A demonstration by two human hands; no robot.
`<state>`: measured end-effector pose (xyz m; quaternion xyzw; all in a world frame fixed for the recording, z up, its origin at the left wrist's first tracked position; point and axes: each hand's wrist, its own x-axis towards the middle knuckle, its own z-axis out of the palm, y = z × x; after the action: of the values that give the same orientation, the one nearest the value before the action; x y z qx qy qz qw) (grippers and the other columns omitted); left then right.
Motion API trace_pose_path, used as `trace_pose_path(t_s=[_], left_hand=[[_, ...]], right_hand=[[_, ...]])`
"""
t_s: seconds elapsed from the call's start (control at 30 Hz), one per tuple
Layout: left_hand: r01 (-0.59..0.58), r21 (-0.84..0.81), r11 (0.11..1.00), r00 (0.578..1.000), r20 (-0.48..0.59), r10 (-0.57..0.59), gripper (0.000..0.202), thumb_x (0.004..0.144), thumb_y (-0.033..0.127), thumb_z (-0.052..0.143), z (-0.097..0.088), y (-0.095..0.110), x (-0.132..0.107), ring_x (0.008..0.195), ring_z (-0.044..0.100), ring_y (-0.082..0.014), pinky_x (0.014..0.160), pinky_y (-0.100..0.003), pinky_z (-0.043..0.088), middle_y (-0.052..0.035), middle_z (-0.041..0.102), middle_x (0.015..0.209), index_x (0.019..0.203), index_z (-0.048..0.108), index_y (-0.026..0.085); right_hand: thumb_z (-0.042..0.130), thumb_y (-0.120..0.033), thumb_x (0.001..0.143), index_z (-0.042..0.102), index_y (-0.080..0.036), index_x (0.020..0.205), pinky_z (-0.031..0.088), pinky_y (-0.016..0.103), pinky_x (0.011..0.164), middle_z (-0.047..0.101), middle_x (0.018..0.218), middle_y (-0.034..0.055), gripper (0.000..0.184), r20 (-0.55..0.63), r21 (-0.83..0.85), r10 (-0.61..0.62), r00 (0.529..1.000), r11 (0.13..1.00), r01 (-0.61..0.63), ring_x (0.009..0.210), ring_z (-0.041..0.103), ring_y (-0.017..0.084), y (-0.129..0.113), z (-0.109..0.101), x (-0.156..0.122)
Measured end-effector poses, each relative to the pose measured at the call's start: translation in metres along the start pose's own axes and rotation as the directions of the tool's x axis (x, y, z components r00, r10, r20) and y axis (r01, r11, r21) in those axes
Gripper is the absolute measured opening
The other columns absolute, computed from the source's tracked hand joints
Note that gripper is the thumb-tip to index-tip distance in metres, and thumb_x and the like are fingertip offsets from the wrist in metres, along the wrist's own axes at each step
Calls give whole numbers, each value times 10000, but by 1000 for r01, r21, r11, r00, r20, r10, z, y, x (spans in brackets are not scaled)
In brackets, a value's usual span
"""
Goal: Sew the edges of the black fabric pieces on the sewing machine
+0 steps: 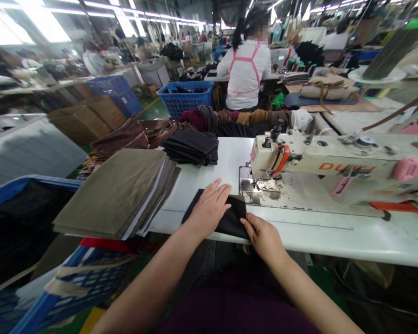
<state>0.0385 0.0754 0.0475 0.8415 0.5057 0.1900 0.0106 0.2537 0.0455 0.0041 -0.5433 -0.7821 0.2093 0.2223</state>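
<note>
A black fabric piece [231, 222] lies on the white sewing table near its front edge. My left hand [210, 206] rests flat on top of it with fingers stretched out. At the piece's right edge, my right hand [262, 232] pinches the fabric between thumb and fingers. Just beyond the cloth is the needle area of a sewing machine [309, 157], apart from both hands. A stack of folded black pieces [191, 146] sits farther back on the table. To the left lies a thick stack of olive-grey fabric panels [114, 190].
Blue baskets stand at the left, one a blue crate [90, 273] beside my left arm. Behind the table are heaped fabrics [229, 118] and a blue basket [186, 97]. A co-worker [247, 69] sits ahead. A thread cone [386, 55] stands at the right.
</note>
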Motion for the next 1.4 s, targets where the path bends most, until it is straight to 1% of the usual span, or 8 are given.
trace_pose_path(t_s=[0.07,0.13,0.23,0.33,0.43,0.73,1.1,1.4], left_hand=[[-27,11,1000,996,85,26,324,1004,282,531,10,-4,15,1369,486,-282,1165,-460,334,-124,652,1308,1298,580,158],[-11,30,999,983,185,5,205,999,323,554,16,-9,26,1142,625,-255,1066,-424,411,-89,720,1095,1083,658,168],[44,79,996,959,276,-64,203,1003,345,549,19,-15,36,967,659,-228,912,-368,458,-60,723,965,960,671,187],[82,101,992,944,310,-110,190,996,347,561,19,-18,42,952,657,-218,848,-327,458,-60,710,977,969,675,197],[99,78,992,941,317,-119,186,981,366,588,23,-20,46,933,655,-209,822,-303,459,-51,694,976,968,676,202],[152,49,987,928,337,-159,201,971,396,597,37,-26,50,925,650,-211,805,-299,460,-53,692,987,962,671,210],[158,88,984,912,369,-179,213,968,399,602,34,-23,54,935,660,-227,813,-313,465,-65,705,993,964,678,201],[166,91,982,914,359,-188,191,962,381,613,33,-21,54,945,655,-229,846,-333,489,-70,694,990,962,664,198]], right_hand=[[421,-396,1038,641,-230,943,383,259,667,714,831,35,291,15,-30,10,1000,1000,-10,759,675,177,-1,0,0],[420,-390,1036,649,-224,1026,399,264,672,732,863,45,283,30,-57,49,998,997,-47,770,691,188,-2,0,0],[422,-402,1029,581,-203,1270,429,278,671,751,926,63,351,28,-75,107,994,992,-104,781,709,207,-5,0,-2],[405,-414,1028,441,-174,1444,446,292,648,752,929,75,482,19,-99,129,991,987,-127,762,714,224,-8,0,-5],[376,-411,1032,370,-155,1500,460,301,630,752,926,86,534,7,-127,128,992,984,-126,742,714,230,-9,0,-7],[378,-284,1031,490,-215,1427,522,305,820,735,1171,77,417,17,-124,48,999,991,-46,944,725,200,-7,1,-3],[407,-282,1024,510,-197,1433,538,305,794,748,1136,79,431,45,-195,102,994,977,-91,913,732,204,-11,0,1],[403,-287,1020,514,-197,1433,543,310,790,747,1135,77,437,60,-225,123,991,969,-106,908,732,205,-13,-1,3]])
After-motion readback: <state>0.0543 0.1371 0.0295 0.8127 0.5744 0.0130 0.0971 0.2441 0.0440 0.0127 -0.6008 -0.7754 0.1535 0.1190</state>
